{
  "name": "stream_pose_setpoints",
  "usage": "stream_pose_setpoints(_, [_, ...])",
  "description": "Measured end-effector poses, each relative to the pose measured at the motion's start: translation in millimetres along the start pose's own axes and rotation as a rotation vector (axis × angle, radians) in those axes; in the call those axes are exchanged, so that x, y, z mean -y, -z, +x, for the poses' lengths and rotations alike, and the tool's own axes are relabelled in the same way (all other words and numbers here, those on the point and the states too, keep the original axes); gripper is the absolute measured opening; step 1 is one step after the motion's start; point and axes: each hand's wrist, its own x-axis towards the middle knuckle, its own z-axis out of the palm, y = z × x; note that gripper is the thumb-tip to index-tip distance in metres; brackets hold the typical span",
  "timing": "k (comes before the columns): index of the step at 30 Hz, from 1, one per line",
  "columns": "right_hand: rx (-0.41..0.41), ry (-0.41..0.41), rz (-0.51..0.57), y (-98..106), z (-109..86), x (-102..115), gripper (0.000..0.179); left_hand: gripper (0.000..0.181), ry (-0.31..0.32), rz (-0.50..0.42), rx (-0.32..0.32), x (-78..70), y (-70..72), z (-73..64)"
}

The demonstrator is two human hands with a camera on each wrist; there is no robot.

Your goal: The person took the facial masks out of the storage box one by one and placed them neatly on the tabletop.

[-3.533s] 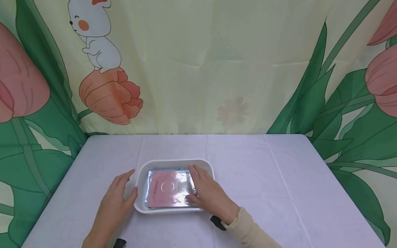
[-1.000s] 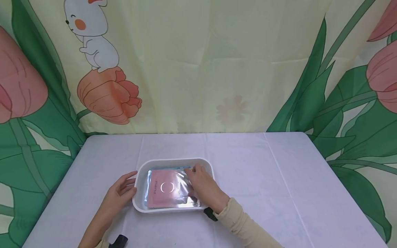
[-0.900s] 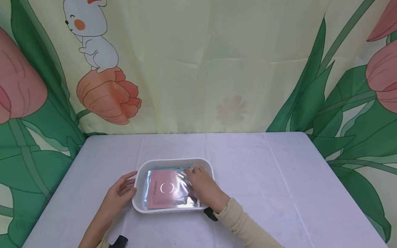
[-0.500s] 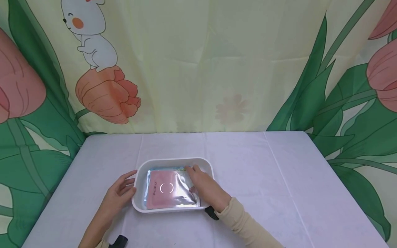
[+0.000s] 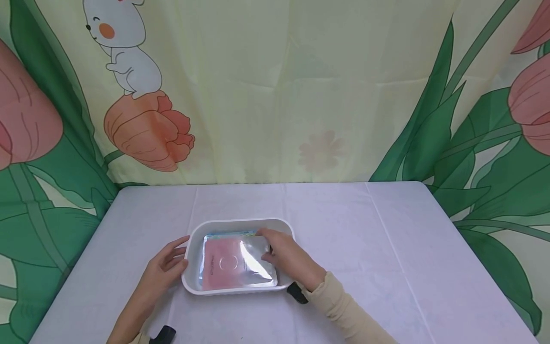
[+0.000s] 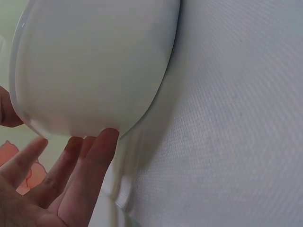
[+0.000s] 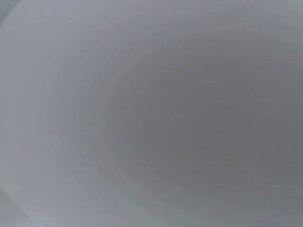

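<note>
In the head view a white plastic tray stands on the table, holding a small stack of foil sheet mask packets. The top sheet mask packet is pink on the left and shiny silver on the right. My right hand reaches over the tray's right end and pinches this packet along its right edge, thumb near and fingers at the far corner. At the tray's left end, my left hand rests its fingertips against the outer wall. The left wrist view shows those fingers fairly straight against the white tray wall.
A white cloth covers the table. Beneath the top packet, the blue edge of another packet shows. Behind the table hangs a curtain printed with tulips and a rabbit. In the right wrist view a blurred pale surface fills the frame.
My right hand has come down into the tray and taken the top packet by its right edge; its glare has shifted as it tilts. My left hand has moved against the tray wall.
</note>
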Motion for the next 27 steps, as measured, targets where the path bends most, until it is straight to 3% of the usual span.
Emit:
stream_pose_setpoints(8, [-0.016, 0.049, 0.079, 4.3, -2.4, -2.3, 0.044, 0.055, 0.026, -0.008, 0.004, -2.6, 0.4, -0.2])
stream_pose_setpoints(16, [0.034, 0.004, 0.184, 11.4, -6.5, -3.0, 0.039, 0.057, 0.068, -0.023, 0.008, -0.9, 0.2, -0.6])
stream_pose_setpoints(27, [0.044, -0.039, 0.381, 19.8, -10.6, -6.6, 0.033, 0.058, 0.061, -0.026, 0.018, -0.9, 1.7, 0.2])
